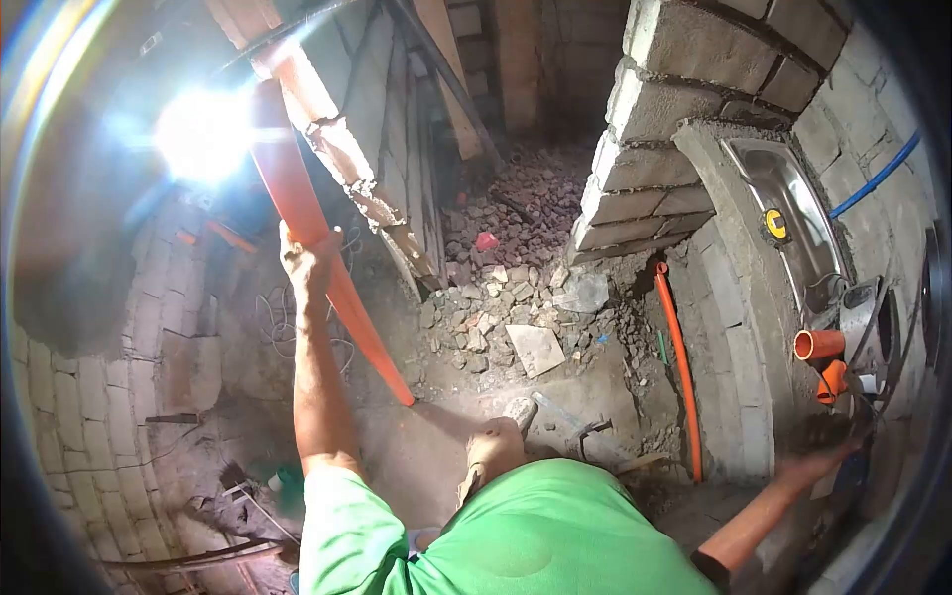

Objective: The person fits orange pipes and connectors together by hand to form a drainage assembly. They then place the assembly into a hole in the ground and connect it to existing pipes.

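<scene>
My left hand [309, 260] is wrapped round a long orange pipe [352, 315], which leans at a slant with its lower end at the floor. The pipe's upper part runs up beside a glaring lamp [205, 136]. Far to the right, my right hand [835, 436] reaches to a dark area below short orange pipe fittings [820, 345]; its fingers are too dark to make out, and whatever it touches is hidden. Above the fittings, a steel sink [793, 213] with a yellow round item [774, 224] is set in a concrete counter.
Rubble [516, 228] covers the ground between block walls [659, 129]. Another orange pipe [682, 377] stands along the right wall's base. A pale tile piece [535, 349] lies on the floor ahead. A blue hose [878, 178] hangs on the right; loose wire [281, 322] lies left.
</scene>
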{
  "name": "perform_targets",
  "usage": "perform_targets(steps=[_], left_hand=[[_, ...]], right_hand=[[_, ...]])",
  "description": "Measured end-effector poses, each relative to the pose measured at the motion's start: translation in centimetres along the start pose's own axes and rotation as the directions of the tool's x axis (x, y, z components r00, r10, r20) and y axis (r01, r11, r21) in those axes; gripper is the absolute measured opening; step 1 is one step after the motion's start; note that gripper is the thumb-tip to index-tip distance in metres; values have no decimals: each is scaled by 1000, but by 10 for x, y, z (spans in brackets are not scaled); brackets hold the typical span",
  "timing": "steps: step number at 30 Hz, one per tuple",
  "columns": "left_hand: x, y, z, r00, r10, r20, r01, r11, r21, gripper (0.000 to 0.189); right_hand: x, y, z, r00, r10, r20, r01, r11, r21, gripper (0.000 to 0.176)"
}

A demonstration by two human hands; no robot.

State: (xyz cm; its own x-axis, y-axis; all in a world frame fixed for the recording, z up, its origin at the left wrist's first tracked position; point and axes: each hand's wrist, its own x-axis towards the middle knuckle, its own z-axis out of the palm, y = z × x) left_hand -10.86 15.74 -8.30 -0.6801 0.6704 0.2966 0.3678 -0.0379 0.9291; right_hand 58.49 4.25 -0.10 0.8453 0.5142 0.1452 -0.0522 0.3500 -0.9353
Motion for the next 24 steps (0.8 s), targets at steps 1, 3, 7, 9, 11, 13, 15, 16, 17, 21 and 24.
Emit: perform_targets(steps=[1, 3, 7, 9, 11, 13, 15, 16, 17, 21, 24], left_hand=[[11, 2, 4, 1000, 5, 1, -5, 999, 42, 47], [37, -20, 15, 1000, 9, -30, -6, 995, 103, 49], [75, -40, 36, 997, 29, -70, -5, 950, 312, 54], [89, -48, 45, 993, 29, -118, 16, 932, 363, 59], [87, -48, 48, 976, 59, -212, 32, 915, 403, 53], [81, -47, 53, 964, 190, -184, -81, 874, 479, 27], [42, 8, 79, 984, 100, -147, -36, 921, 387, 11], [38, 6, 75, 975, 219, 32, -220, 935, 278, 12], [48, -22, 69, 957, 289, 6, -272, 893, 358, 27], [33, -148, 50, 816, 507, -277, -50, 540, 840, 82], [-48, -222, 71, 882, 351, -313, 79, 545, 835, 99]], right_hand=[[-8, -2, 13, 996, -70, -59, 72, 997, 37, 60], [25, 15, -31, 929, -107, 355, 49, 985, 168, 64], [20, 12, -37, 933, -135, 334, 98, 987, 125, 64], [16, 9, -47, 945, -148, 291, 124, 987, 100, 65], [10, 6, -58, 957, -171, 234, 162, 985, 55, 67], [2, 3, -67, 975, -218, -49, 213, 973, -94, 71], [-3, -5, -103, 989, -111, -100, 103, 992, -74, 76], [-11, -13, -101, 987, -111, -113, 107, 994, -37, 78], [-14, -17, -105, 974, -158, -165, 149, 987, -66, 78], [-15, -37, -118, 904, -325, -279, 266, 936, -229, 70], [5, -50, -155, 883, -381, -275, 236, 866, -442, 59]])
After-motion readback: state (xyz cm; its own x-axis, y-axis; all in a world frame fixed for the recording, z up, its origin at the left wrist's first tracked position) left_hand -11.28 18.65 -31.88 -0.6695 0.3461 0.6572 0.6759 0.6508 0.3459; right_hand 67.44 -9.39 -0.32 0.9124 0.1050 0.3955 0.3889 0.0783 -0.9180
